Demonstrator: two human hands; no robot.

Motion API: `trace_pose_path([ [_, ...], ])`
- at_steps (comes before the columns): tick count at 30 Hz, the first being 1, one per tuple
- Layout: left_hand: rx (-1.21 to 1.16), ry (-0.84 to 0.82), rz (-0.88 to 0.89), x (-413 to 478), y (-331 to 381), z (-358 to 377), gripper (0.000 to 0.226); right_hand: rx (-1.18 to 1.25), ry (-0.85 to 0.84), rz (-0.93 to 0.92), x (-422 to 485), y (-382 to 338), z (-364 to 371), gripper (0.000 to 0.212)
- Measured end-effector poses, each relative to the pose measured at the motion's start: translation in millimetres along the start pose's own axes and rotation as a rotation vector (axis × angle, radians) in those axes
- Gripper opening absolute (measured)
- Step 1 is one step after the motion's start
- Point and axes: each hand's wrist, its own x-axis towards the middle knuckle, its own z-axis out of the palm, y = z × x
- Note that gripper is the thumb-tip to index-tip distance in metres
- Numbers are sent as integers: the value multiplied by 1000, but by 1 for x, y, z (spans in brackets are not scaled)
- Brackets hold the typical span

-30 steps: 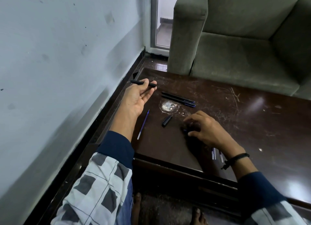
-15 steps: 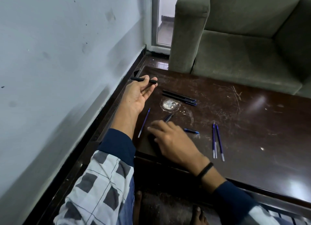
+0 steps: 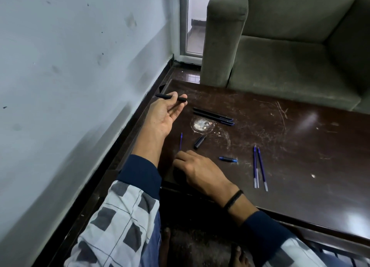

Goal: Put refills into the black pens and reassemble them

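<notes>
Dark, scratched table [image 3: 300, 138] is filling the lower right of the view, with a pale wall [image 3: 80, 66] running along at nine o'clock and a grey-green armchair [image 3: 280, 66] sitting beyond at twelve. Left hand [image 3: 164, 116] is lying palm up at the table's ten o'clock corner, thumb and fingers pinching a black pen barrel [image 3: 170, 97] crosswise, clear of the surface. Right hand [image 3: 197, 167] is resting knuckles up by the near edge, about seven o'clock, fingertips meeting the near end of a single blue refill [image 3: 181, 141]; cannot tell whether they are gripping it or only touching it. Black cap [image 3: 198, 142] is lying just beside that refill, at its three o'clock, apart from it. Short blue tip piece [image 3: 228, 159] is lying loose at three o'clock of the right hand. Two spare refills [image 3: 259, 166] are lying side by side further out the same way, nearly touching each other. Two black pens [image 3: 213, 116] are lying together at twelve o'clock of the cap, past a pale round mark [image 3: 201, 125]. They are looking whole, so I am judging them finished, though nothing inside is showing. Reckoning: a third pen is sitting in pieces, with refill, tip piece and cap all waiting to go on the barrel. No other empty barrels are showing.
</notes>
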Motion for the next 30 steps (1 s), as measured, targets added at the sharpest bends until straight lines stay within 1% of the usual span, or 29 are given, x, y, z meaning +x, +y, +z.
trace_pose_path([
  [5,-1,-7,-3,2,-1,0,8,-60,-27,-133,-4,-1,-3,33],
  [8,-7,-2,0,4,1,-2,7,71,81,-150,-6,-8,-13,31],
  [10,-8,-9,-1,4,1,-2,7,204,251,-144,-6,-9,-24,32],
  [12,29,-35,-9,4,1,0,7,311,490,-90,-7,-5,-38,36],
  [14,93,-91,-22,3,-2,4,7,348,712,48,-10,5,-52,28],
  [15,123,-129,-33,1,-5,7,8,364,796,142,-13,12,-58,22],
  [17,180,-208,-69,-3,-12,15,9,414,875,358,-20,30,-67,15],
  [19,233,-280,-121,-9,-22,24,14,473,837,561,-25,46,-70,13],
  [21,271,-336,-169,-15,-33,32,17,526,760,690,-28,57,-71,10],
  [24,309,-368,-214,-20,-44,38,15,552,699,745,-29,61,-70,10],
  [26,334,-368,-219,-22,-48,39,12,573,684,756,-29,61,-70,12],
  [30,360,-363,-233,-24,-54,41,11,537,664,797,-30,61,-68,12],
])
